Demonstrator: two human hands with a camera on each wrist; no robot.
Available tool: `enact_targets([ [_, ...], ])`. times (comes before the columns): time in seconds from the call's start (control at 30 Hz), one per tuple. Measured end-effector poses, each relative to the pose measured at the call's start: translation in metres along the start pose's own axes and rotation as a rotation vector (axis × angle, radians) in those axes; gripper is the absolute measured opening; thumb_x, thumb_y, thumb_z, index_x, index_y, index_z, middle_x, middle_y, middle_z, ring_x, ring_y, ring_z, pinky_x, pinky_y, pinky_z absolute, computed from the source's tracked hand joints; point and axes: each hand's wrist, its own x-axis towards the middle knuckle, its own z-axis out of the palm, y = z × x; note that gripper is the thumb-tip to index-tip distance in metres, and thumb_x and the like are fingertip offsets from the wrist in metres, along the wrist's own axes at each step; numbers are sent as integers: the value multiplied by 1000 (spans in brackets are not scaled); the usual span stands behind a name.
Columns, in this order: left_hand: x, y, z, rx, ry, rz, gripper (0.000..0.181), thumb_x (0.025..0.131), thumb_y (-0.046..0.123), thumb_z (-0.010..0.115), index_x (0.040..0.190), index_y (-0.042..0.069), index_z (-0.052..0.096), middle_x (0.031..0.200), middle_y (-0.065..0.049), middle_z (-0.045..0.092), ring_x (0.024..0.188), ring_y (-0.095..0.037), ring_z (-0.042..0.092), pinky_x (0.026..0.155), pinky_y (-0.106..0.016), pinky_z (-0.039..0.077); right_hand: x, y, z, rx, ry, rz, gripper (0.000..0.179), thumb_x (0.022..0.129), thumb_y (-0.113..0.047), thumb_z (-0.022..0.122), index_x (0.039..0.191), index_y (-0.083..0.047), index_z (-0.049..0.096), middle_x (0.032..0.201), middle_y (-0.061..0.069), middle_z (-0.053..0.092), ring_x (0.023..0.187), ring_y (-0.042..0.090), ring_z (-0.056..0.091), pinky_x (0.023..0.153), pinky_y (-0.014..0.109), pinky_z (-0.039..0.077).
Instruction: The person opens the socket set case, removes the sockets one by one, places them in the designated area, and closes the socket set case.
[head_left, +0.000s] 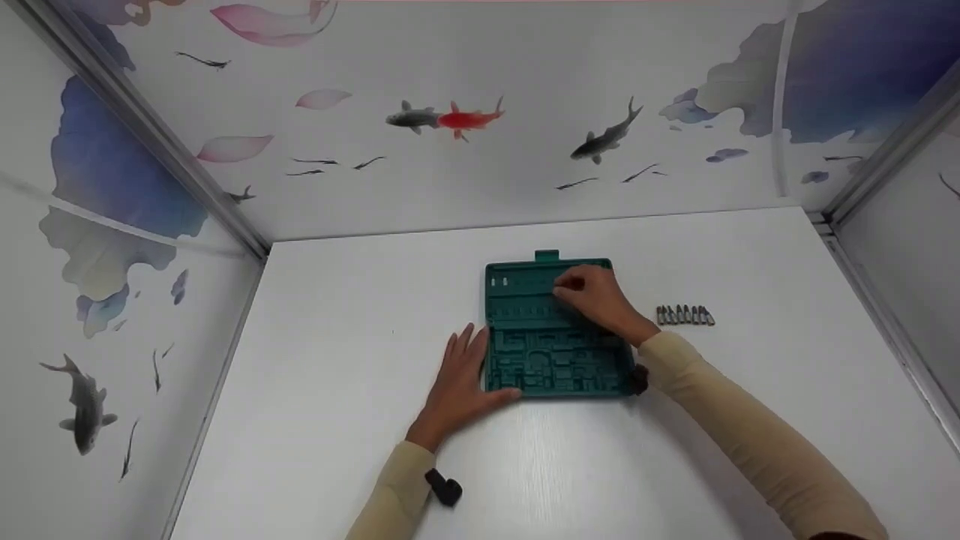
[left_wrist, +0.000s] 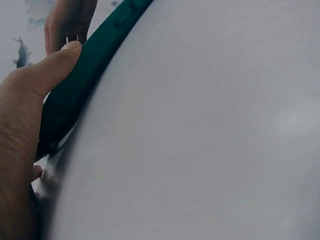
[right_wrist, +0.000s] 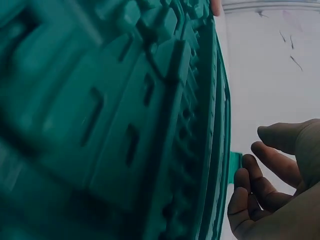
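Observation:
A green plastic case [head_left: 540,361] lies unfolded on the white table, its moulded recesses facing up. My left hand [head_left: 459,379] steadies its near left corner, fingers straight along the side and thumb on the front edge. In the left wrist view, that thumb presses the green rim [left_wrist: 75,75]. Over the far half of the case hovers my right hand [head_left: 596,298], fingers loosely bent. The right wrist view shows its thumb [right_wrist: 277,137] apart from the fingers, with nothing visible between them. Two small silvery pieces [head_left: 499,282] sit in the far left part of the case.
Several small metal bits [head_left: 685,315] stand in a row right of the case. A green latch tab [head_left: 547,256] sticks out at the case's far edge. White panels printed with fish [head_left: 607,136] and petals enclose the table at the back and sides.

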Motion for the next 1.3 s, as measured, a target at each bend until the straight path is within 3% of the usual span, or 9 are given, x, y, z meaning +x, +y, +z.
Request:
enact_targets([
  [0.3, 0, -2, 0, 4, -14, -11, 124, 87, 89, 67, 179, 21, 18, 185, -9, 13, 171, -32, 3, 137, -56, 12, 27, -12, 38, -8, -22, -39, 24, 105, -10, 75, 123, 4, 78, 121, 18, 76, 112, 34, 70, 99, 55, 58],
  [0.57, 2, 0, 0, -19, 0, 9, 123, 88, 87, 67, 179, 20, 18, 185, -9, 13, 171, -32, 3, 136, -58, 14, 48, -16, 57, -56, -6, -93, 23, 102, -8, 77, 121, 6, 79, 121, 22, 76, 115, 39, 68, 104, 58, 54],
  [0.97, 0, -2, -1, 5, 5, 11, 123, 89, 87, 68, 178, 17, 20, 185, -11, 15, 171, -33, 7, 136, -58, 15, 56, -13, 79, -98, 34, -30, 34, 101, -11, 80, 129, 9, 75, 128, 26, 72, 126, 44, 61, 115, 62, 44],
  [1.3, -1, 0, -2, -3, 8, 15, 123, 89, 84, 70, 178, 15, 21, 184, -12, 16, 171, -34, 8, 136, -58, 14, 55, -18, 84, -152, 19, 82, 39, 105, -16, 76, 138, 4, 73, 140, 26, 63, 136, 45, 52, 118, 66, 38],
])
